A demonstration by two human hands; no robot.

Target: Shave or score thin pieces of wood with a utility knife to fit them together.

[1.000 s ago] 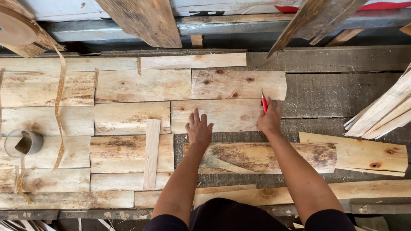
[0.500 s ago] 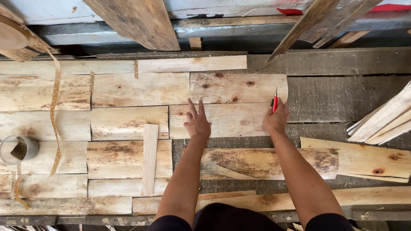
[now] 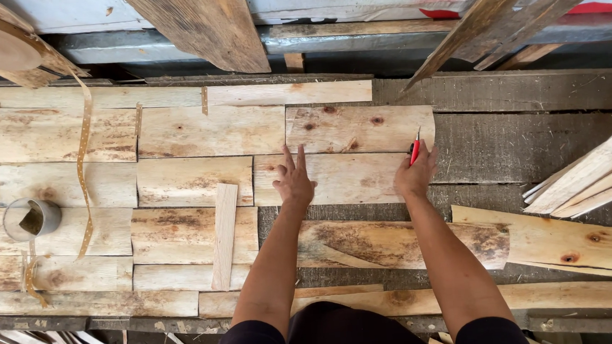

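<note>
two hands on veneer sheet: left flat open, right gripping red cutter at edge

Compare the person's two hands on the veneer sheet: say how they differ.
The left hand lies flat and empty with fingers spread on the pale veneer sheet. The right hand is closed around a red tool at the sheet's right edge, its tip pointing away from the person. Both rest on the same sheet, arms outstretched.

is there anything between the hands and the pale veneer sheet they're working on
Nothing visible. The left hand lies flat on the pale veneer sheet, fingers spread. The right hand rests at that sheet's right edge, gripping a red-handled tool. The narrow loose strip lies off to the left, clear of both.
</note>
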